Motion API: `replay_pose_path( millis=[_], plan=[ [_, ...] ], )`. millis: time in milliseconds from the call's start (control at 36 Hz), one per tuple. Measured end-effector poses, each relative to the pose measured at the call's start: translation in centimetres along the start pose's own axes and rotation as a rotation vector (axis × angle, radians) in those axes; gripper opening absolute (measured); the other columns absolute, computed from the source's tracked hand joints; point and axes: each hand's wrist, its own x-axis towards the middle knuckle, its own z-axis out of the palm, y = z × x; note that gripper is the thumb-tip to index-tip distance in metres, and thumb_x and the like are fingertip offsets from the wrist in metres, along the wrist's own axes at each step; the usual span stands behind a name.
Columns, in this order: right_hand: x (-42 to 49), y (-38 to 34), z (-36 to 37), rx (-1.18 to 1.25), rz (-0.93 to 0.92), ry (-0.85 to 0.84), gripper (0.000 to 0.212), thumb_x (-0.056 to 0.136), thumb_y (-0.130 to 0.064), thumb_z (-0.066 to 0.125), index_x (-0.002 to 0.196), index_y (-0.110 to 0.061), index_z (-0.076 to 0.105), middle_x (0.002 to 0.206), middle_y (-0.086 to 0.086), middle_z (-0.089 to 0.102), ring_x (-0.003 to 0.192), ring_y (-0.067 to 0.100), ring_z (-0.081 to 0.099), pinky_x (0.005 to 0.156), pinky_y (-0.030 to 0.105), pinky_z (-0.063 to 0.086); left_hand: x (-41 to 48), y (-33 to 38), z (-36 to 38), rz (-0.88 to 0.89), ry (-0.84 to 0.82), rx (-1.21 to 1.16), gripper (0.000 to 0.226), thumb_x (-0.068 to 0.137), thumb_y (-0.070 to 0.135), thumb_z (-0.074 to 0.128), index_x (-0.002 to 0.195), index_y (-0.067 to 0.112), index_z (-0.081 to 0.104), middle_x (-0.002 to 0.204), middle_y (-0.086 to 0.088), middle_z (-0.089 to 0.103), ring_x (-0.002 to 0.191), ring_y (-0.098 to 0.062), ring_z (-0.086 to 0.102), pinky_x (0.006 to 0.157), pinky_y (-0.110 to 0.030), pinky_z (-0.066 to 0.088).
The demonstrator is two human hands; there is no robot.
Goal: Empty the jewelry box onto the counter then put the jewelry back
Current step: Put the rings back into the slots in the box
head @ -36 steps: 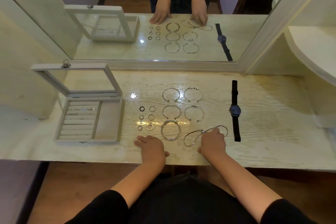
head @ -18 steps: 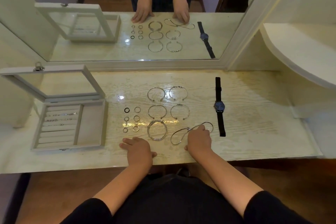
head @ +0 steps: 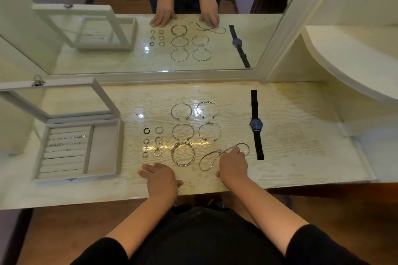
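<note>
Jewelry lies in neat rows at the middle of the table. The jewelry box stands at the left of the frame, close to the front edge, and its lid is raised. A few small pieces sit on the rolls in its left compartment.

Just right of the box, after a narrow strip of bare wood, are the rings in two short columns. Then come the bangles in pairs, with a stacked bangle below them. The watch lies straight at the right of the group. The widest bare stretch of the table is to the right of the watch, up to the right edge.

The left hand rests flat on the table below the rings, with the fingers spread, and its wrist crosses the front edge. The right hand is beside it, and its fingertips touch the thin necklace near the lower end of the watch strap. I cannot tell whether they pinch the necklace or only press it.

The mirror closes the far edge of the table.
</note>
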Motion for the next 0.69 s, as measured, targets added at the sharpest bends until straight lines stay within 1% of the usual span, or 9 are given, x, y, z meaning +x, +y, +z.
replay_pose_path(
  millis=[56,167,306,417,694],
  plan=[
    [-0.01,0.00,0.00,-0.002,0.001,-0.001,0.046,0.090,-0.026,0.058,0.129,-0.006,0.045,0.129,0.017,0.035,0.116,0.027,0.043,0.097,0.029,0.044,-0.05,-0.07,-0.06,0.006,-0.003,0.002,0.098,0.082,0.051,0.058,0.142,-0.010,0.009,0.143,-0.043,0.013,0.133,-0.057,0.016,0.109,-0.046,0.031],
    [0.00,0.02,-0.08,-0.005,0.003,-0.003,0.046,0.090,-0.026,0.058,0.129,-0.006,0.045,0.129,0.017,0.035,0.116,0.027,0.043,0.097,0.029,0.044,-0.25,-0.12,-0.26,0.018,-0.016,-0.031,0.098,0.083,0.048,0.059,0.142,-0.010,0.007,0.144,-0.042,0.010,0.134,-0.057,0.013,0.107,-0.044,0.034],
    [-0.01,0.00,-0.14,-0.013,0.002,-0.006,0.046,0.090,-0.028,0.057,0.129,-0.006,0.045,0.129,0.017,0.035,0.116,0.027,0.043,0.097,0.028,0.044,-0.51,-0.13,-0.50,0.041,-0.016,0.000,0.096,0.085,0.048,0.057,0.141,-0.012,0.006,0.143,-0.043,0.010,0.134,-0.056,0.013,0.111,-0.049,0.029],
    [-0.05,0.11,-0.05,-0.016,-0.018,0.016,0.041,0.092,-0.030,0.054,0.126,-0.007,0.048,0.126,0.015,0.040,0.114,0.024,0.043,0.092,0.026,0.042,-0.54,-0.14,-0.49,0.028,-0.026,-0.029,0.096,0.085,0.046,0.058,0.142,-0.011,0.005,0.144,-0.043,0.007,0.134,-0.057,0.012,0.111,-0.046,0.031],
    [-0.13,0.13,-0.13,-0.023,-0.024,0.020,0.046,0.091,-0.034,0.055,0.127,-0.008,0.048,0.127,0.016,0.038,0.112,0.024,0.045,0.092,0.027,0.043,-0.61,-0.01,-0.26,0.010,-0.015,-0.036,0.097,0.084,0.047,0.058,0.142,-0.010,0.005,0.145,-0.041,0.008,0.135,-0.056,0.012,0.107,-0.042,0.034]
  ],
)
